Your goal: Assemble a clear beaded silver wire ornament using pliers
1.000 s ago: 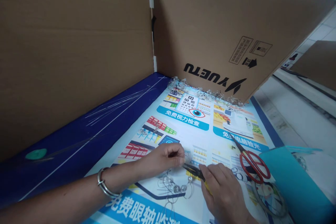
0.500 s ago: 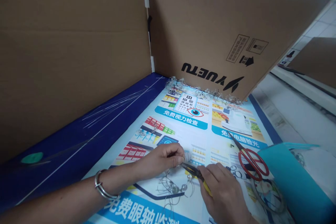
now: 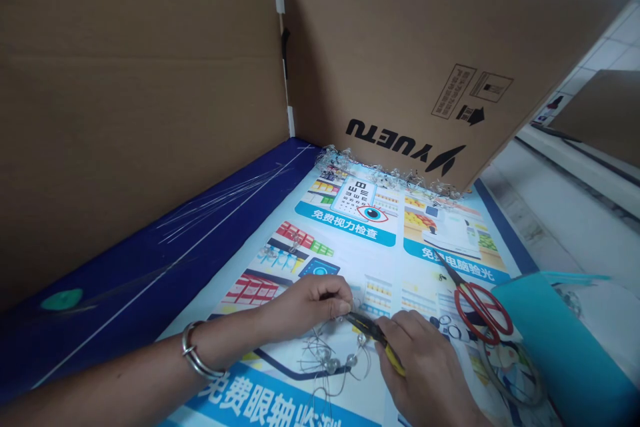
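My left hand (image 3: 320, 303), with a silver bangle at its wrist, pinches the end of a thin wire piece strung with clear beads. In my right hand (image 3: 420, 363) are pliers (image 3: 370, 327) with yellow-and-black handles. Their dark jaws reach the left fingertips and meet the work there; what exactly lies between the jaws is too small to tell. Below the fingers hangs or lies a tangle of fine wires with clear round beads (image 3: 333, 365) over the printed sheet. Red-handled scissors (image 3: 483, 310) lie to the right of my right hand.
Cardboard panels (image 3: 400, 47) wall off the back and left. Along the back panel's foot runs a row of beaded wire pieces (image 3: 390, 179). Loose clear strands (image 3: 220, 200) lie on the blue surface. At right are a coil of wire (image 3: 515, 373) and a teal folder (image 3: 565, 347).
Both hands hold nearly the same place. The pliers have tilted very slightly at the left fingertips; nothing else has visibly moved.
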{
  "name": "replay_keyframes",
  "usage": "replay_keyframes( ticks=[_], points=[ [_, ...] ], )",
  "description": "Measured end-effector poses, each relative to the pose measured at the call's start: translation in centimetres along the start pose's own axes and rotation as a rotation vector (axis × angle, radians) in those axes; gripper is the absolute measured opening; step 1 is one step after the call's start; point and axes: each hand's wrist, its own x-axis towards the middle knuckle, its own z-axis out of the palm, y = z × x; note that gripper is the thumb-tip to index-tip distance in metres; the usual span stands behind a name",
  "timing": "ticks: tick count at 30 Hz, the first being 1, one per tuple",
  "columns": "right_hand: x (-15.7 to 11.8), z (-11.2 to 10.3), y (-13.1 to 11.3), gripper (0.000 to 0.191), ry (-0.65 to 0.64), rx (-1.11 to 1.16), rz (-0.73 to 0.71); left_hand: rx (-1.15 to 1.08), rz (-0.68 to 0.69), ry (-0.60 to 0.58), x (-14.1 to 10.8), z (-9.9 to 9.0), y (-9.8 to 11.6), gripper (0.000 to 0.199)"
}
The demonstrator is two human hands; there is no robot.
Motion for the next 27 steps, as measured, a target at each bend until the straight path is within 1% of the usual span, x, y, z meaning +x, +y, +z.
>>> replay_keyframes(
  ticks=[7,19,27],
  points=[
    [0.4,-0.4,-0.1,0.025,-0.03,-0.033,-0.008,-0.034,-0.03,0.0,0.2,0.0,-0.2,0.02],
    [1.0,-1.5,-0.3,0.019,-0.204,0.006,0.082,0.161,0.042,-0.047,0.0,-0.1,0.1,0.019],
    [1.1,-1.5,-0.5,0.019,-0.252,0.007,0.096,0.201,0.072,-0.056,0.0,-0.2,0.0,0.018]
  ],
)
